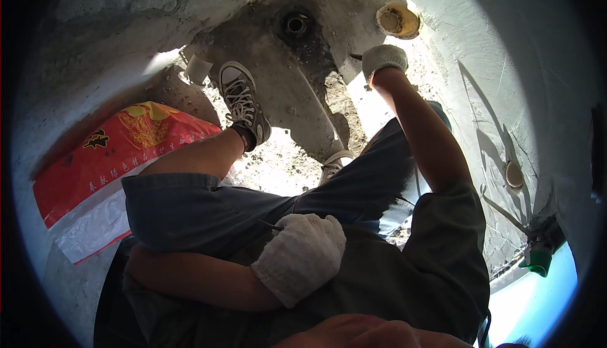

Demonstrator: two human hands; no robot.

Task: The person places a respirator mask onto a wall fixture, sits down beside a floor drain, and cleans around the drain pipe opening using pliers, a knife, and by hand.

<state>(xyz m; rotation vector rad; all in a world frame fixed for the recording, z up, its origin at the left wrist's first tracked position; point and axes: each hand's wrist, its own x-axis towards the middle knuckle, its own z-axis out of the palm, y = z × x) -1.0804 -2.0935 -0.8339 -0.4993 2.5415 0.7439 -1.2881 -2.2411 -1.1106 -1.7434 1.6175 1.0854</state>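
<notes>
My left hand [298,253], in a white knitted glove, rests closed over my lap at the lower middle, round a thin dark rod [270,226] that sticks out to the left. My right hand [384,61], also gloved, is raised at the upper middle right, closed on a short dark tool [356,56] whose full shape is hidden. Just above it, a yellowish round pipe or cup [398,20] is set at the grey wall. A dark round fitting with a hole [295,24] lies farther left in the dirty concrete floor.
Curved rough grey walls [107,25] surround my legs. A red printed plastic sack [82,183] lies at left. A small grey cylinder [198,69] stands beside my shoe [243,104]. At right are a round cap [514,174] and a green object [537,259] near a bright opening.
</notes>
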